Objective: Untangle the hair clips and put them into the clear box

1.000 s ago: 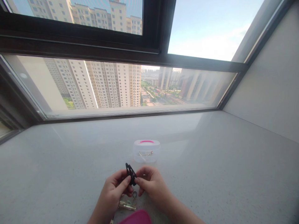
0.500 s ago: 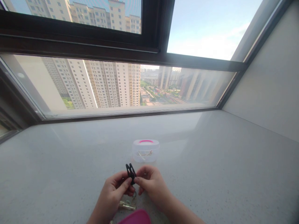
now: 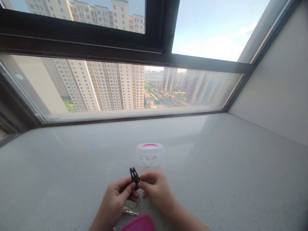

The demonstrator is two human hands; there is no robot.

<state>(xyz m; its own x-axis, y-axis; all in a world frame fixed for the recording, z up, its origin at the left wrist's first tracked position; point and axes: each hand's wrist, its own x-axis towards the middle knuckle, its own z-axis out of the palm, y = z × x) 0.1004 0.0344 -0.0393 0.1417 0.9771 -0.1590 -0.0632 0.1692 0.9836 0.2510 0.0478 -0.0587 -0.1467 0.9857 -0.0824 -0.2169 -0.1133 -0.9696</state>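
My left hand (image 3: 116, 200) and my right hand (image 3: 156, 189) meet low in the middle of the view, both pinching a small black snap hair clip (image 3: 134, 175) that stands upright between the fingertips. Just beyond the hands sits a small clear plastic box with a pink handle on its lid (image 3: 149, 154); thin metal clips show through its wall. Under the hands on the pale stone sill (image 3: 216, 166) lie a gold-coloured clip (image 3: 130, 211) and a small ring-shaped piece (image 3: 138, 199).
A pink object (image 3: 141, 224) is cut off at the bottom edge. The sill runs back to a wide dark-framed window (image 3: 134, 61) with tall buildings outside. A plain wall (image 3: 276, 93) closes the right side.
The clip has sunk a little lower between my fingers and stands more upright. Both hands stay in the same place, still pinching it.
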